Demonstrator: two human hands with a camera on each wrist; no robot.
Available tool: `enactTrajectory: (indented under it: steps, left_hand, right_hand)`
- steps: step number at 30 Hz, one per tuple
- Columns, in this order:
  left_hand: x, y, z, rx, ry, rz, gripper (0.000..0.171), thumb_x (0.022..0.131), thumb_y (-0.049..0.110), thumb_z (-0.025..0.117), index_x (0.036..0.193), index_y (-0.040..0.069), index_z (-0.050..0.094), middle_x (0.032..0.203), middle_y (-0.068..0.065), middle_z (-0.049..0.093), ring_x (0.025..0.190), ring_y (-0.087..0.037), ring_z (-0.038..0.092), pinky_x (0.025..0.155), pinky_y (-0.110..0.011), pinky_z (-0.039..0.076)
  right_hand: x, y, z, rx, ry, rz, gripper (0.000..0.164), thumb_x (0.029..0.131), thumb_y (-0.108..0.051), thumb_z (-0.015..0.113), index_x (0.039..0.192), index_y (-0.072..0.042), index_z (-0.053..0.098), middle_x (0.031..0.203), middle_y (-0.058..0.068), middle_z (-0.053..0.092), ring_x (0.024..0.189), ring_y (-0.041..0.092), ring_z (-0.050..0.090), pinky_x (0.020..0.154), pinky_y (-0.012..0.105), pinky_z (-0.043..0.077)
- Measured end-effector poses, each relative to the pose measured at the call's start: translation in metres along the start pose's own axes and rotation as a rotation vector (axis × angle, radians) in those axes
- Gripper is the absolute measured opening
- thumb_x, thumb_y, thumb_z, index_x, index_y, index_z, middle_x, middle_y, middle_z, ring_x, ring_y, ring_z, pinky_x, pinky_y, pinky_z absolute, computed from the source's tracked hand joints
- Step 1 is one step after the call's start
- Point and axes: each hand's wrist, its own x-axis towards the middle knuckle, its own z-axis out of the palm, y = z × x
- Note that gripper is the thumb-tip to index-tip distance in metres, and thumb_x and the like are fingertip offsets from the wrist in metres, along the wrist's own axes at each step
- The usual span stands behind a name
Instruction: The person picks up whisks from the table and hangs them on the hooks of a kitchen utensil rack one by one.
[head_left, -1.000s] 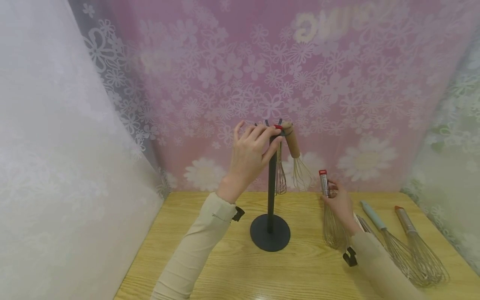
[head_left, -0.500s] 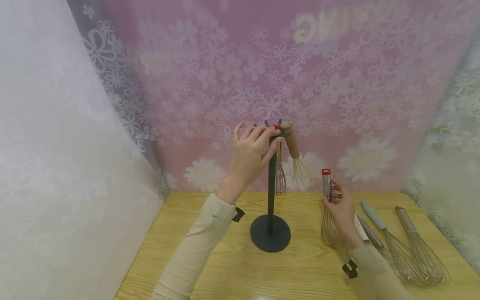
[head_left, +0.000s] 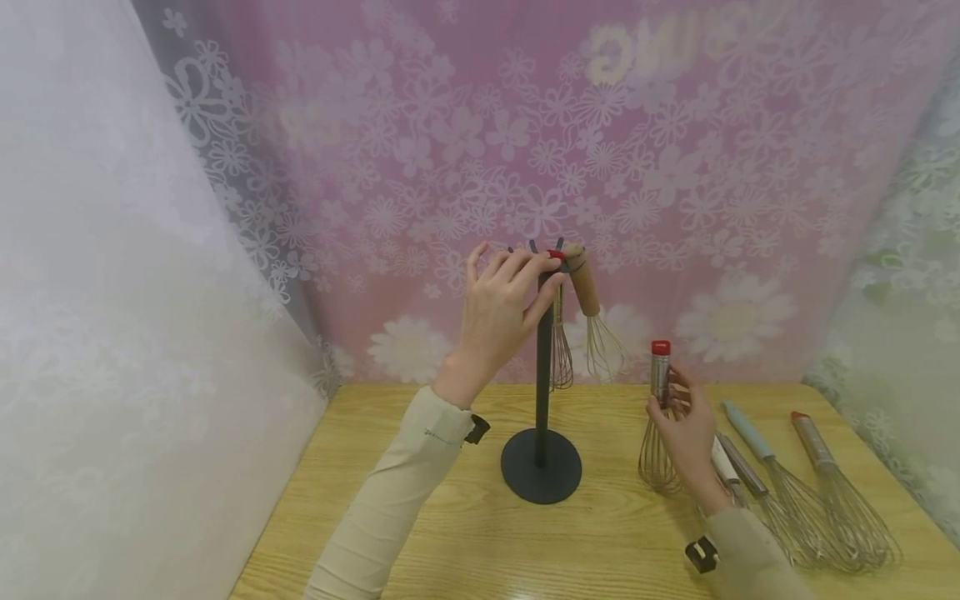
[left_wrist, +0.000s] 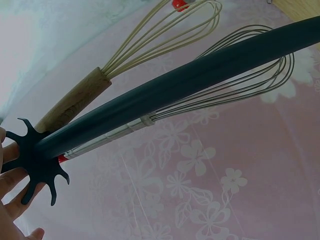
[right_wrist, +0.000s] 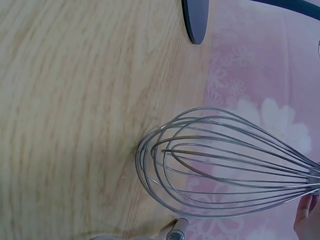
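In the head view, my left hand (head_left: 495,308) rests on the hooked top of a black rack stand (head_left: 542,375), its fingers fairly straight. Two whisks hang from it: one with a wooden handle (head_left: 585,287), the other a thin wire whisk (head_left: 561,358) with a red handle end. The left wrist view shows the rack's hooks (left_wrist: 42,165) against my fingers. To the right of the stand, my right hand (head_left: 688,429) grips a metal whisk (head_left: 660,367) with a red end cap, held nearly upright. Its wire loops (right_wrist: 220,165) fill the right wrist view, close to the tabletop.
Several whisks lie at the table's right: one with a white handle (head_left: 724,460), one light blue (head_left: 747,429), one metal with a red-orange tip (head_left: 813,440). The wooden table (head_left: 420,533) meets a pink floral cloth (head_left: 450,108) behind.
My right hand has shifted slightly right with the red-capped whisk, which now stands straighter. More of the white-handled whisk shows beside the hand. My left hand has stayed on the rack.
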Motion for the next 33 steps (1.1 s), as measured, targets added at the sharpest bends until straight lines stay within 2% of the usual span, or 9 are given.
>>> enactTrajectory:
  steps: [4,8,16,25,33]
  left_hand:
    - [0.0,0.0,0.001,-0.006,0.011,0.003,0.021,0.099,0.033,0.068,0.113,0.019,0.074,0.106,0.002,0.071,0.098,-0.019,0.064,0.119,-0.053,0.025]
    - [0.0,-0.001,0.002,-0.004,0.021,0.007,0.021,0.098,0.032,0.069,0.112,0.018,0.074,0.105,0.002,0.071,0.097,-0.019,0.064,0.119,-0.054,0.026]
    - [0.0,0.0,0.002,-0.003,0.02,0.008,0.021,0.098,0.032,0.069,0.113,0.019,0.074,0.105,0.003,0.072,0.098,-0.019,0.064,0.119,-0.054,0.026]
    - [0.0,0.0,0.002,-0.008,0.013,-0.001,0.021,0.099,0.033,0.067,0.113,0.018,0.074,0.106,0.003,0.071,0.098,-0.019,0.064,0.119,-0.054,0.025]
    - [0.0,0.001,0.001,0.001,0.018,-0.002,0.021,0.097,0.032,0.07,0.112,0.019,0.075,0.105,0.003,0.072,0.098,-0.019,0.064,0.119,-0.053,0.025]
  right_hand:
    - [-0.003,-0.01,-0.001,0.005,0.029,-0.047,0.057,0.082,0.019,0.068,0.137,0.009,0.055,0.117,0.03,0.061,0.086,0.009,0.055,0.075,0.007,0.044]
    - [-0.005,-0.011,-0.001,0.021,0.044,-0.07,0.056,0.082,0.019,0.067,0.136,0.009,0.056,0.116,0.029,0.06,0.086,0.006,0.056,0.075,0.007,0.046]
    - [-0.004,-0.011,-0.001,0.078,0.043,-0.063,0.055,0.083,0.019,0.068,0.136,0.01,0.056,0.116,0.026,0.06,0.088,0.007,0.057,0.079,0.006,0.047]
    - [-0.001,-0.023,-0.003,0.152,0.04,-0.07,0.056,0.083,0.021,0.066,0.137,0.012,0.054,0.117,0.01,0.059,0.09,0.011,0.058,0.08,0.009,0.049]
    - [0.002,-0.031,-0.004,0.186,0.043,-0.077,0.055,0.083,0.022,0.066,0.136,0.013,0.054,0.116,-0.001,0.059,0.09,0.008,0.059,0.078,0.01,0.051]
